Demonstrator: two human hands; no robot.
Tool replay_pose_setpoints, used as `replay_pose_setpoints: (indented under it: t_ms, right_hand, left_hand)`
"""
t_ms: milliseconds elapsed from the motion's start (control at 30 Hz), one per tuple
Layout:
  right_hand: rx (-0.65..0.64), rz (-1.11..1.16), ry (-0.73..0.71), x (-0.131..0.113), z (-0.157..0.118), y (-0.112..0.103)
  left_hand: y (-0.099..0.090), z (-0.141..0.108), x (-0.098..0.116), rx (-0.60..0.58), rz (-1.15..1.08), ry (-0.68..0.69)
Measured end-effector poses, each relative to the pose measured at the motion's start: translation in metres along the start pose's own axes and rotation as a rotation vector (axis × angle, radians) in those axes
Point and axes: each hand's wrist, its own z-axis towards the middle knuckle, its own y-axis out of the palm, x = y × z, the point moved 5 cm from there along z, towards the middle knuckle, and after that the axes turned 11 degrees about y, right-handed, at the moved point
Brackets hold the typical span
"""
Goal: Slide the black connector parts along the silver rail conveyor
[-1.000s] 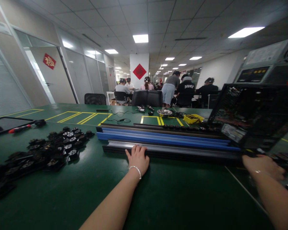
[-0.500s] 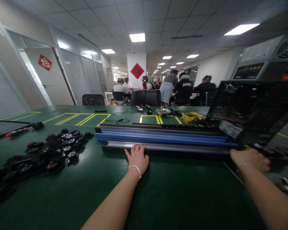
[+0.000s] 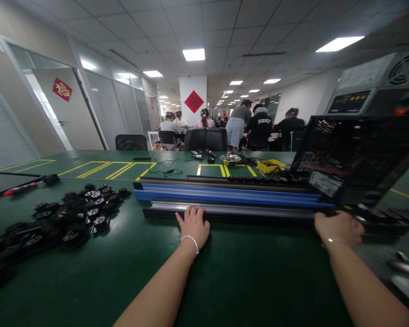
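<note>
A long dark rail with a shiny groove [image 3: 231,209] lies across the green table [image 3: 245,272]. Behind it runs a blue rail [image 3: 225,194], with a dark strip along its far side. My left hand [image 3: 193,225] rests on the near edge of the dark rail, left of its middle, with the thumb apart from the fingers. At the right end of the same rail is my right hand [image 3: 339,227], its fingers curled; whatever it may grip there cannot be made out.
Many black parts [image 3: 68,218] are heaped at the left, near a red-handled screwdriver [image 3: 22,188]. An open computer case [image 3: 354,159] stands at the right. Farther back are a metal bowl [image 3: 230,159] and a yellow tray [image 3: 270,166]. Several people sit or stand beyond the table.
My right hand has moved left, onto the right end of the rail. My left hand keeps its place on the rail. The view has shifted slightly.
</note>
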Motion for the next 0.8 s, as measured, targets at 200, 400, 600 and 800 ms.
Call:
replay_pose_setpoints:
  t_ms: [200,400,600,800]
  right_hand:
    - [0.018,-0.006,0.0,0.0002,-0.0013,-0.0014]
    - [0.023,-0.01,0.001,0.0016,0.0027,-0.0007]
    - [0.009,-0.026,-0.023,-0.0018,-0.0003,-0.0002]
    - [0.008,-0.034,-0.072,-0.006,-0.0048,0.0003]
  left_hand:
    - [-0.0001,0.0003,0.0002,0.007,0.006,0.0]
    - [0.0019,0.0003,-0.0018,0.032,-0.013,0.018]
    - [0.0011,-0.0001,-0.0016,0.047,-0.021,0.024]
    - [0.0007,0.0001,-0.0014,0.038,-0.018,0.021]
